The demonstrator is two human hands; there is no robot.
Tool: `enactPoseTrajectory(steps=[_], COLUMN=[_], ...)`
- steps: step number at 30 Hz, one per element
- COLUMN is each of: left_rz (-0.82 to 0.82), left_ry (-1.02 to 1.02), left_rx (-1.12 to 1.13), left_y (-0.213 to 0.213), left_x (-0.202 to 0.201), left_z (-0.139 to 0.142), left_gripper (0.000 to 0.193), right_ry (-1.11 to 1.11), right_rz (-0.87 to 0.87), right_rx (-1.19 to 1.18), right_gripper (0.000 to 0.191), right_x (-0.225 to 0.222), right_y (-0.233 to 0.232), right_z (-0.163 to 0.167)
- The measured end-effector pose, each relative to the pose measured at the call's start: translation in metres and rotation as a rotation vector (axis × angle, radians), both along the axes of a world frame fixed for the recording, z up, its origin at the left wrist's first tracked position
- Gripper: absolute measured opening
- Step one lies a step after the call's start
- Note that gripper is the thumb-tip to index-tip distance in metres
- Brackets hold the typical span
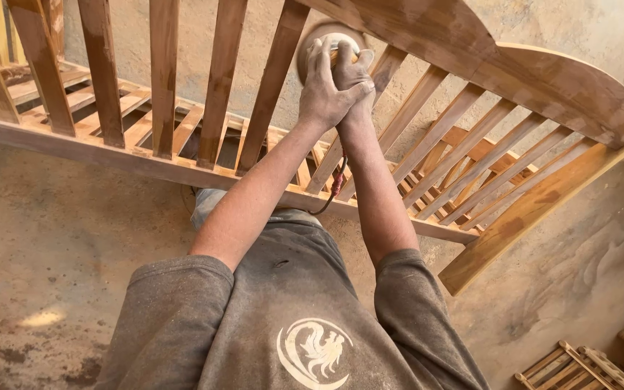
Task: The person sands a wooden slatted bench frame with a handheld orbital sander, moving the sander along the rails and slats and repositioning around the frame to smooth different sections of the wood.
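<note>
Both hands wrap the sander, which sits against a slat just under the top rail of the wooden bench back. The left hand lies over it from the left, fingers closed; the right hand grips its right side. The slat's long axis runs down toward the person; both hands are equally near

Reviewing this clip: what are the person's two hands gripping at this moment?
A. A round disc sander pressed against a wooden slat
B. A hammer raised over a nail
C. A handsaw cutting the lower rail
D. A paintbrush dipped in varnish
A: the left hand and right hand are stacked together on a round disc sander held against the slatted wooden bench frame, with a cord hanging below the wrists.
</note>
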State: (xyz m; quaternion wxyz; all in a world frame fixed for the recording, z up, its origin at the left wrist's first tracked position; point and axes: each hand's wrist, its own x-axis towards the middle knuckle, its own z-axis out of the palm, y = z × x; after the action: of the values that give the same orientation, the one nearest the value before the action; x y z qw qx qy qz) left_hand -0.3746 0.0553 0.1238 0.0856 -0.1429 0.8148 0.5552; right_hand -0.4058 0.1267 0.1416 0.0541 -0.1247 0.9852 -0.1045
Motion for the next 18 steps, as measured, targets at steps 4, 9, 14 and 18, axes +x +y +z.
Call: enactPoseTrajectory(steps=[4,9,14,18], left_rz=[-0.019,0.010,0.038,0.076], left_ry=[-0.061,-0.090,-0.073,-0.142], left_rx=[-0.037,-0.081,-0.120,-0.038], left_y=[0.006,0.019,0.015,0.010], left_x=[-0.002,-0.006,-0.003,0.015], left_z=[0.003,0.003,-0.004,-0.008], left_gripper=[0.122,0.114,0.111,0.112], right_ry=[0.038,0.108,-0.074,-0.018], right_rz=[0.002,0.042,-0.059,-0.009], right_rx=[0.028,0.090,-0.082,-0.024], right_gripper=[0.053,0.053,0.049,0.036], right_x=[0.005,0.006,0.005,0.024], right_y=[0.003,0.009,0.009,0.010], right_z=[-0.004,-0.008,-0.012,-0.027])
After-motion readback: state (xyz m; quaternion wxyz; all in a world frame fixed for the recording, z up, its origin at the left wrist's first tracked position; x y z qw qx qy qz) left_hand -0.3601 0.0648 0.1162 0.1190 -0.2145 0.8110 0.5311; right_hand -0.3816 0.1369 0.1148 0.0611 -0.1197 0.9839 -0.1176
